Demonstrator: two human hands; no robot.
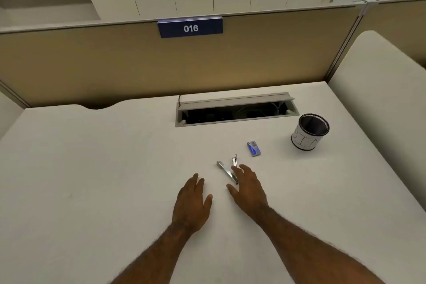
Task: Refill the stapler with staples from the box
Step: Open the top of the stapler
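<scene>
A small metal stapler [227,169] lies swung open in a V on the white desk [103,157]. Its hinge end is partly hidden under my right hand [247,188], whose spread fingers rest on or just over it without gripping it. My left hand [192,200] lies flat on the desk a little to the left of the stapler, fingers apart and holding nothing. A small blue staple box [253,148] lies closed on the desk, to the right of and beyond the stapler, apart from both hands.
A black mesh pen cup [310,132] with a white paper label stands at the right. An open cable tray [236,110] is set into the desk behind the stapler. A tan partition [138,62] with a blue "016" sign closes the back.
</scene>
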